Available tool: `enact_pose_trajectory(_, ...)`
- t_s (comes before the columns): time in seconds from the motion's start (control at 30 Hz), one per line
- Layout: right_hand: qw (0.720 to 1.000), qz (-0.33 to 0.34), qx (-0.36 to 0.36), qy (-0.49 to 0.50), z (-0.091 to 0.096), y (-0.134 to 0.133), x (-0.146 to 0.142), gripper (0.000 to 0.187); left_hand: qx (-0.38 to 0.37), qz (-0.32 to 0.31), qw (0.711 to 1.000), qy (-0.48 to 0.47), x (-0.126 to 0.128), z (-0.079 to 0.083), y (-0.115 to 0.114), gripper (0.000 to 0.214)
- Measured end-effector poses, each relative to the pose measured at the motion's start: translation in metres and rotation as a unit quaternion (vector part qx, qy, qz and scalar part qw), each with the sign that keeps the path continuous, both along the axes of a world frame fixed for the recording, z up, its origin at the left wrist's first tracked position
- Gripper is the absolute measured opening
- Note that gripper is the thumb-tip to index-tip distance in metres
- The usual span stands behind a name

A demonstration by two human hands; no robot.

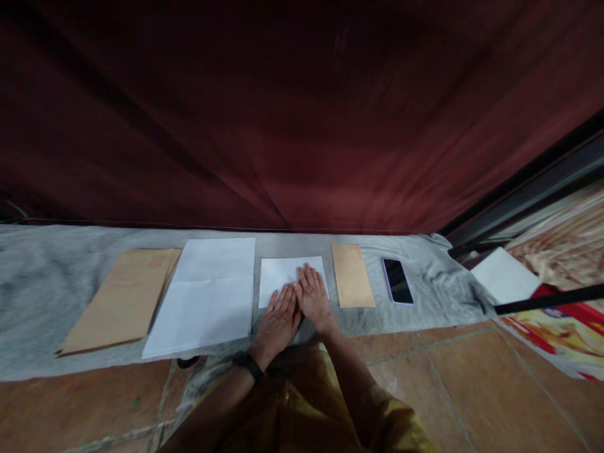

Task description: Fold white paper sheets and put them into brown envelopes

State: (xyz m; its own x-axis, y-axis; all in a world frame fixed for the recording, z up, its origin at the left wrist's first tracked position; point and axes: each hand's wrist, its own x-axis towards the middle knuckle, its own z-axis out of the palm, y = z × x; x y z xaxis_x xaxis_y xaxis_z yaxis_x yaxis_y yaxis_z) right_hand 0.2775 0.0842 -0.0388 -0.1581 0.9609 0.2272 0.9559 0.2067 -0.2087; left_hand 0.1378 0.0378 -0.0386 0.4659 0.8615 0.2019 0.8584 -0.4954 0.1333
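A folded sheet of white paper (278, 272) lies in front of me on a grey cloth. My left hand (279, 318) rests flat on its lower edge, fingers stretched out. Beside it my right hand (312, 296) also lies flat on the paper, its fingertips pointing away from me. The two hands touch or nearly touch. To the left lies a stack of larger white sheets (207, 296) with a crease across the middle. A small brown envelope (353, 275) sits to the right of the folded paper.
Large brown envelopes (123, 299) are piled at the far left. A phone (397, 281) lies right of the small envelope. The grey cloth (438, 283) spans the work surface, with a dark red curtain (302, 157) behind. A colourful box (561, 327) stands on the right.
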Motion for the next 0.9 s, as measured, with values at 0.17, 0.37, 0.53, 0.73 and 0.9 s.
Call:
enact_pose_trajectory(0.17, 0.999, -0.031, 0.022, -0.016, -0.006, 0.009, 0.015, 0.054, 0.007, 0.013, 1.000, -0.003, -0.003, -0.003, -0.003, 0.059)
enact_pose_trajectory(0.37, 0.998, -0.037, 0.051, -0.011, -0.011, 0.014, 0.023, 0.058, 0.016, 0.040, 0.999, -0.015, -0.011, -0.010, -0.014, 0.069)
enact_pose_trajectory(0.53, 0.998, -0.055, 0.042, 0.002, -0.004, 0.011, 0.018, 0.056, 0.024, 0.064, 0.997, -0.019, -0.014, -0.012, -0.019, 0.073)
enact_pose_trajectory(0.73, 1.000, 0.024, 0.002, 0.018, 0.002, -0.009, -0.002, 0.049, 0.030, 0.054, 0.998, -0.013, -0.017, -0.016, -0.020, 0.064)
enact_pose_trajectory(0.9, 1.000, 0.016, -0.014, 0.023, 0.001, -0.017, -0.007, 0.054, 0.044, 0.072, 0.996, -0.035, -0.023, -0.017, -0.012, 0.057)
